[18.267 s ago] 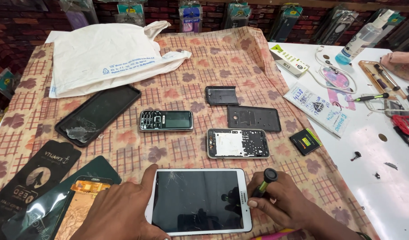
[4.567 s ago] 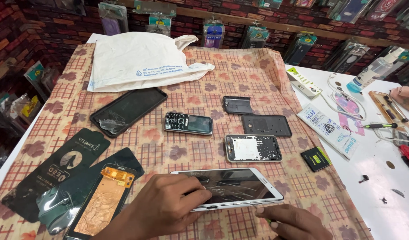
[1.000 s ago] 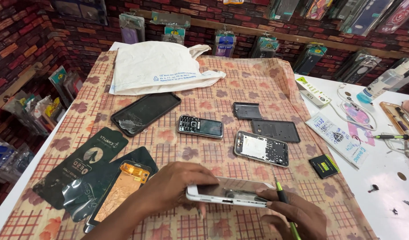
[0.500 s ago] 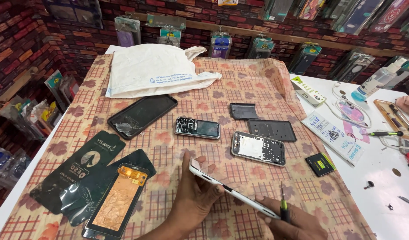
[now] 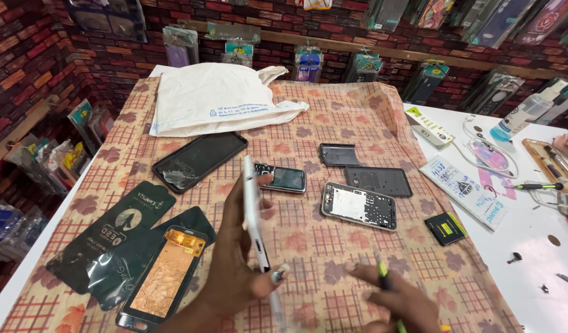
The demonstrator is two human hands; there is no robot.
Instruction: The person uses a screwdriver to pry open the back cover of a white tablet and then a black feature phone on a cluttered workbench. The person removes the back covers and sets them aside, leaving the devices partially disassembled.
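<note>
Tilted up since half a sec ago: tablet [image 5: 254, 216] now stands nearly on edge, thin white side toward the camera, lifted off the cloth [image 5: 333, 246] where it lay flat-ish before. Left hand [image 5: 238, 259] grasps it from behind, thumb at the lower end, fingertips wrapped round the upper edge. Right hand [image 5: 395, 299] sits low just right of the tablet, blurred, closed round a thin green tool [image 5: 382, 283]; not touching the tablet as far as I can tell.

Outward from the tablet: keypad phone [image 5: 284, 179] just behind its top edge. Right of tablet, an opened phone frame [image 5: 359, 206] w/ white inner plate showing; beyond that a dark back cover [image 5: 378, 181] and a smaller dark cover [image 5: 338, 154]. Farther right, near cloth edge, a small battery [image 5: 447, 228].

Left of tablet: copper-backed screen part [image 5: 164, 277] lying on a dark green pouch, second dark pouch [image 5: 111, 234] beside it. Up-left, a cracked black screen [image 5: 199, 161]. Far behind tablet, white bag [image 5: 219, 98] at the back of the cloth.

Well right of tablet, on the white table [image 5: 530, 246]: printed leaflet [image 5: 466, 191], white cable [image 5: 481, 139], spray bottle [image 5: 524, 111], screwdriver [image 5: 537, 185]. Another person's hand [image 5: 567, 147] at the far right edge.
</note>
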